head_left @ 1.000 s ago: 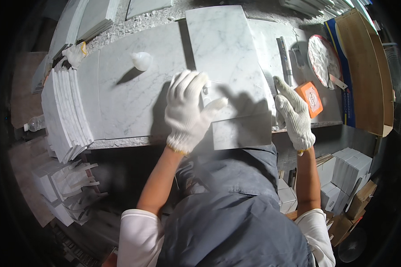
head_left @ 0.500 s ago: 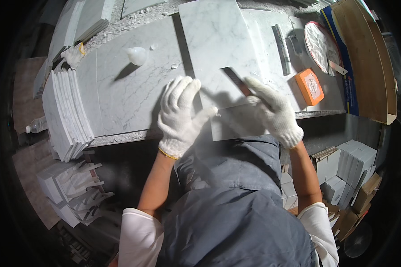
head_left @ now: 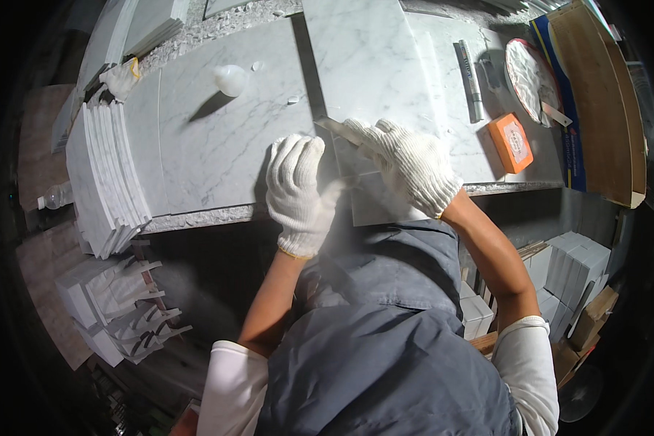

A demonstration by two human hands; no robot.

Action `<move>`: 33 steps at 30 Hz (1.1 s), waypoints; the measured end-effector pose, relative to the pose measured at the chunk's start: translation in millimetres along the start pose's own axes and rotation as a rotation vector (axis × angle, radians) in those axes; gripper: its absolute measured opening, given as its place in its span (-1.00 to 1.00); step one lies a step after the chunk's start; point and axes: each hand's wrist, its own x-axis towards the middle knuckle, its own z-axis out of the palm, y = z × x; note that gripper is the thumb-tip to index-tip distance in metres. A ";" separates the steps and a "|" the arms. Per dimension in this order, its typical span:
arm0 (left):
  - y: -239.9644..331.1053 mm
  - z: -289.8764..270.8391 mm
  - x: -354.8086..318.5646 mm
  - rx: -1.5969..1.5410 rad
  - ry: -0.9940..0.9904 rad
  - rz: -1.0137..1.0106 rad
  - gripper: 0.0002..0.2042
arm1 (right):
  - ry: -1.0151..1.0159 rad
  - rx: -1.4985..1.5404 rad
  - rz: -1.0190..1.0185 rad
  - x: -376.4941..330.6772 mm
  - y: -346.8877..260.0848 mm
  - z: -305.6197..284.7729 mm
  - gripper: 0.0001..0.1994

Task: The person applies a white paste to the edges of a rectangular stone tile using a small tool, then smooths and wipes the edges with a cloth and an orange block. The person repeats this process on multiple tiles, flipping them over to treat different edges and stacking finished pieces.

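Observation:
A pale grey-veined marble slab (head_left: 370,65) lies over a wider marble surface (head_left: 218,156), its near end jutting toward my lap. At its left edge is my gloved left hand (head_left: 298,189), fingers stretched out and thumb reaching toward the slab's near end. My gloved right hand (head_left: 410,160) is closed around a thin flat strip (head_left: 341,132), which looks like a scraper or file. The strip's far tip meets the left edge of the slab. My right palm hides the rest of it. Whitish haze hangs near the left thumb.
An orange box (head_left: 510,142), a marker pen (head_left: 470,81) and a round red-rimmed dish (head_left: 530,76) of white paste are at right, beside a cardboard box (head_left: 596,102). At left are a white rounded bulb-shaped object (head_left: 230,81) and stacked marble tiles (head_left: 112,174).
My right hand has swung left with the strip, bringing its tip to the slab's left edge. My left hand has shifted slightly right. The whole view has moved a little.

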 end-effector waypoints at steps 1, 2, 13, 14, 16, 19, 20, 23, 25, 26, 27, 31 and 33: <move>0.4 0.2 0.2 -0.006 0.017 -0.004 -0.32 | -0.021 0.036 0.033 -1.1 0.6 -1.3 -0.44; 1.0 0.3 0.4 -0.012 0.026 -0.004 -0.33 | -0.040 0.073 0.070 -1.3 1.2 -1.8 -0.44; -1.1 1.1 -1.8 -0.001 0.065 -0.006 -0.39 | -0.040 0.066 0.124 5.8 9.0 9.9 -0.55; -1.8 1.6 -1.7 0.010 0.070 -0.006 -0.40 | -0.049 0.012 0.041 8.0 7.8 7.1 -0.55; -2.4 2.5 -1.3 0.012 0.077 -0.005 -0.41 | -0.151 -0.066 0.080 8.7 1.6 -2.1 -0.53; -1.6 3.2 0.0 -0.010 0.095 -0.007 -0.44 | -0.256 -0.171 0.104 7.7 -9.1 -15.1 -0.50; -1.0 3.0 0.3 -0.014 0.103 -0.007 -0.45 | -0.264 -0.221 0.100 6.7 -11.4 -17.0 -0.48; 0.4 3.2 1.3 -0.035 0.124 -0.007 -0.47 | -0.179 -0.226 0.026 2.2 -9.4 -15.3 -0.43; 0.6 3.7 0.9 -0.044 0.133 -0.008 -0.47 | -0.164 -0.102 0.006 -1.2 -0.8 -9.6 -0.42; 0.3 4.2 0.5 -0.045 0.136 -0.007 -0.47 | -0.143 -0.094 -0.017 -2.9 4.8 -6.6 -0.42; 0.0 4.8 -0.1 -0.046 0.140 -0.006 -0.47 | -0.100 -0.078 -0.072 -4.3 11.1 -4.9 -0.43; -1.7 6.3 -3.2 -0.010 0.138 0.009 -0.48 | 0.055 0.516 -0.001 0.9 22.2 8.0 -0.39; -2.1 6.3 -3.3 -0.020 0.123 0.004 -0.48 | 0.053 0.473 -0.021 0.6 17.8 9.0 -0.34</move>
